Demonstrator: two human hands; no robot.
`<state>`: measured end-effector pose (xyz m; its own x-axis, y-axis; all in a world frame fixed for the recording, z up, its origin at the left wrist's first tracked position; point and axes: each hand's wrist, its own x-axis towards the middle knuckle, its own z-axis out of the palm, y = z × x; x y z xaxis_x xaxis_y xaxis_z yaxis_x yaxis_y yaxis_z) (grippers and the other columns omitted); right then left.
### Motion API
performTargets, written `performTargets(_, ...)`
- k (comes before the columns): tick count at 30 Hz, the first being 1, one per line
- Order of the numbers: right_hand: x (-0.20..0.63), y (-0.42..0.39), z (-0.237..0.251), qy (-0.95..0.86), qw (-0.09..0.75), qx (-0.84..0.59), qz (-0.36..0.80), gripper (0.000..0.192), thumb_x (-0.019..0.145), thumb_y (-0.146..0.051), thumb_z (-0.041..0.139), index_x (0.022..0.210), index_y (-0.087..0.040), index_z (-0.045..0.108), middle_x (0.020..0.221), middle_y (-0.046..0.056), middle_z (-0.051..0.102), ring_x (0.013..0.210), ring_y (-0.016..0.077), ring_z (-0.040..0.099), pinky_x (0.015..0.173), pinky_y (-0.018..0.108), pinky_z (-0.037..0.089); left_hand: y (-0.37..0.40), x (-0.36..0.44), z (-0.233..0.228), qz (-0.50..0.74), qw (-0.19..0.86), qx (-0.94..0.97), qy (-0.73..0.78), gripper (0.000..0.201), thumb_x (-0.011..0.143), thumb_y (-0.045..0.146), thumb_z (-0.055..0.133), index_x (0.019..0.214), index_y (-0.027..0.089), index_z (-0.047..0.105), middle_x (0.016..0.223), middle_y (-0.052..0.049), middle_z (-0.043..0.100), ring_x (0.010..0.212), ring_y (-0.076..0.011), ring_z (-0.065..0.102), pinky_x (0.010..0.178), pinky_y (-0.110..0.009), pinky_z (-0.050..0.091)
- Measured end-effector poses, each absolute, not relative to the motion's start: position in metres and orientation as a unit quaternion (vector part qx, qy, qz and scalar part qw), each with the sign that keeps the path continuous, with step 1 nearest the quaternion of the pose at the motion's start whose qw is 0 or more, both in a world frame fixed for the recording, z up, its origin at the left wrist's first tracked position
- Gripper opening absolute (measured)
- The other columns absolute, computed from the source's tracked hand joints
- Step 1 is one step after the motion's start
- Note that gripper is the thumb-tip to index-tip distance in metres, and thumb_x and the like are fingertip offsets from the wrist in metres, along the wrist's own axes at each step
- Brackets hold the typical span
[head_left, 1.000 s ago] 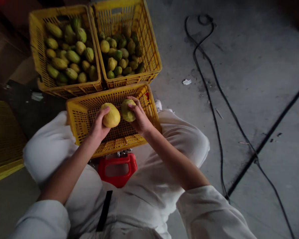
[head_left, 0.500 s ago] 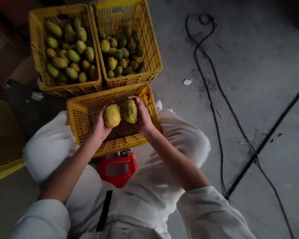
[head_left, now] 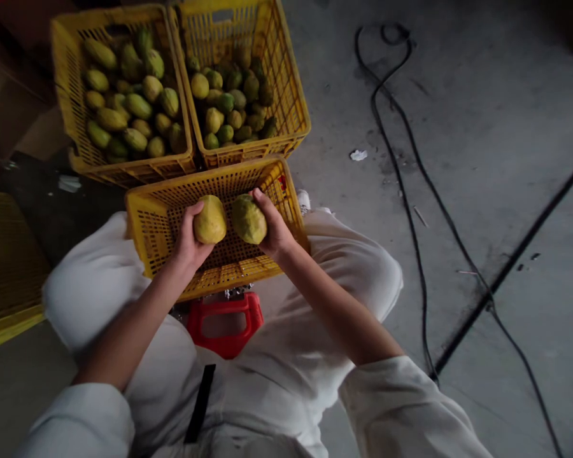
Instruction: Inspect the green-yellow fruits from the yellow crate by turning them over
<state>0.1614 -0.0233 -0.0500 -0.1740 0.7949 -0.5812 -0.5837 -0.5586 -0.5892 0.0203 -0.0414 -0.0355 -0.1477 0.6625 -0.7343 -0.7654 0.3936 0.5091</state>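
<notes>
My left hand (head_left: 191, 238) is closed around the side of a yellow papaya (head_left: 211, 219), with the thumb near its top. In my right hand (head_left: 274, 226) is a greener, ridged papaya (head_left: 249, 219), gripped from its right side with the thumb above. A small gap separates the two fruits. Both are held over a yellow plastic crate (head_left: 157, 280) between my knees, whose visible slotted floor shows no fruit. The fingers beneath each fruit are mostly hidden.
Beyond it stand two more yellow crates, the left crate (head_left: 67, 95) and the right crate (head_left: 291, 76), each holding several yellow-green papayas. Another yellow crate (head_left: 9, 267) is at far left. A red handle-shaped object (head_left: 226, 346) lies near me. Black cables (head_left: 423, 172) cross the floor at right.
Both papayas have been turned in my hands and are slightly farther apart. The left one shifted a little left. Both thumbs now show more clearly near the fruits' tops.
</notes>
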Motion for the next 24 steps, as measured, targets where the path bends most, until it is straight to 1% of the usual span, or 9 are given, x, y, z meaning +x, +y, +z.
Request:
performTargets(3, 0.164, -0.02, -0.046, -0.069, 0.422, -0.444, 0.788, 0.037, 0.082, -0.058, 0.078, 0.087, -0.027, 0.057, 0.091, 0.003, 0.076, 0.113, 0.0305, 0.076, 0.088, 0.047, 0.07, -0.039, 0.021, -0.033, 0.547, 0.639, -0.083, 0.534, 0.02, 0.098, 0.028, 0.058, 0.086, 0.021, 0.072, 0.081, -0.003, 0.076, 0.108, -0.0229, 0.076, 0.096, -0.03, 0.064)
performTargets(6, 0.166, -0.018, -0.045, -0.051, 0.432, -0.433, 0.789, 0.03, 0.087, -0.053, 0.073, 0.087, -0.028, 0.056, 0.094, 0.002, 0.077, 0.117, 0.0284, 0.075, 0.095, 0.049, 0.069, -0.038, 0.02, -0.032, 0.548, 0.65, -0.105, 0.516, 0.026, 0.102, 0.03, 0.051, 0.098, 0.019, 0.075, 0.088, -0.005, 0.08, 0.115, -0.0224, 0.075, 0.104, -0.031, 0.061)
performTargets(9, 0.166, -0.018, -0.048, -0.074, 0.449, -0.425, 0.782, 0.024, 0.086, -0.046, 0.074, 0.089, -0.028, 0.057, 0.093, 0.001, 0.076, 0.117, 0.0264, 0.075, 0.1, 0.047, 0.067, -0.037, 0.019, -0.032, 0.546, 0.669, -0.112, 0.491, 0.038, 0.105, 0.029, 0.04, 0.108, 0.016, 0.075, 0.088, -0.008, 0.079, 0.117, -0.0238, 0.076, 0.107, -0.036, 0.06)
performTargets(12, 0.166, -0.019, -0.05, -0.101, 0.451, -0.428, 0.776, 0.026, 0.08, -0.042, 0.078, 0.089, -0.027, 0.058, 0.09, 0.0, 0.075, 0.115, 0.0274, 0.076, 0.098, 0.045, 0.066, -0.038, 0.018, -0.033, 0.542, 0.671, -0.111, 0.494, 0.04, 0.106, 0.033, 0.037, 0.108, 0.017, 0.074, 0.087, -0.007, 0.079, 0.117, -0.0251, 0.076, 0.107, -0.04, 0.062)
performTargets(14, 0.166, -0.019, -0.052, -0.103, 0.443, -0.432, 0.779, 0.03, 0.078, -0.046, 0.08, 0.087, -0.027, 0.058, 0.089, 0.001, 0.075, 0.114, 0.0293, 0.076, 0.095, 0.046, 0.066, -0.038, 0.017, -0.033, 0.542, 0.668, -0.102, 0.5, 0.04, 0.107, 0.04, 0.041, 0.102, 0.019, 0.074, 0.087, -0.006, 0.078, 0.117, -0.0252, 0.076, 0.107, -0.04, 0.062)
performTargets(17, 0.169, -0.019, -0.055, -0.091, 0.434, -0.435, 0.784, 0.033, 0.079, -0.054, 0.075, 0.091, -0.027, 0.061, 0.093, 0.004, 0.077, 0.114, 0.0317, 0.075, 0.092, 0.05, 0.066, -0.039, 0.017, -0.033, 0.546, 0.665, -0.067, 0.506, 0.034, 0.105, 0.046, 0.055, 0.092, 0.021, 0.074, 0.085, -0.005, 0.078, 0.12, -0.0272, 0.073, 0.108, -0.04, 0.061)
performTargets(19, 0.171, -0.017, -0.056, -0.092, 0.436, -0.438, 0.781, 0.036, 0.08, -0.057, 0.072, 0.098, -0.027, 0.064, 0.095, 0.005, 0.077, 0.113, 0.0326, 0.074, 0.091, 0.053, 0.066, -0.041, 0.016, -0.034, 0.555, 0.655, -0.033, 0.511, 0.023, 0.099, 0.04, 0.065, 0.088, 0.023, 0.074, 0.085, -0.004, 0.078, 0.12, -0.027, 0.073, 0.108, -0.04, 0.06)
performTargets(21, 0.172, -0.016, -0.057, -0.098, 0.439, -0.443, 0.776, 0.04, 0.08, -0.06, 0.071, 0.102, -0.027, 0.065, 0.097, 0.007, 0.077, 0.113, 0.0337, 0.073, 0.09, 0.055, 0.066, -0.042, 0.016, -0.036, 0.56, 0.652, -0.008, 0.511, 0.015, 0.095, 0.034, 0.069, 0.086, 0.024, 0.074, 0.086, -0.002, 0.078, 0.118, -0.0252, 0.073, 0.106, -0.037, 0.06)
performTargets(24, 0.174, -0.014, -0.057, -0.095, 0.436, -0.453, 0.772, 0.039, 0.082, -0.063, 0.069, 0.099, -0.028, 0.065, 0.097, 0.008, 0.077, 0.112, 0.035, 0.072, 0.089, 0.058, 0.065, -0.043, 0.014, -0.039, 0.562, 0.658, -0.004, 0.501, 0.017, 0.097, 0.033, 0.066, 0.087, 0.023, 0.075, 0.088, -0.002, 0.078, 0.117, -0.0237, 0.072, 0.107, -0.035, 0.059)
